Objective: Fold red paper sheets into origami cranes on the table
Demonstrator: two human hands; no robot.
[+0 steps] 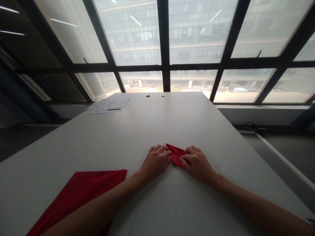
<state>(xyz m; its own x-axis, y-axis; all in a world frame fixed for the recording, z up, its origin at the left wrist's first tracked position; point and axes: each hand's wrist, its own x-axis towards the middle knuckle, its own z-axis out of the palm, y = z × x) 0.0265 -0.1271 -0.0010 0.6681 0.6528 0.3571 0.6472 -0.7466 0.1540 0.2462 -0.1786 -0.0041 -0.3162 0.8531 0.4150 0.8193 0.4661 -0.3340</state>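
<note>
A small folded piece of red paper (176,154) lies on the white table (152,124), pressed flat between both hands. My left hand (157,161) rests on its left side with the fingers curled down onto the edge. My right hand (197,163) covers its right side, thumb and fingers pinching and pressing the fold. Much of the paper is hidden under the fingers.
A larger red paper sheet (81,193) lies at the near left, partly under my left forearm. A loose stack of white papers (110,104) sits at the far left corner. Two small cable holes (148,96) mark the far edge. Large windows stand behind the table.
</note>
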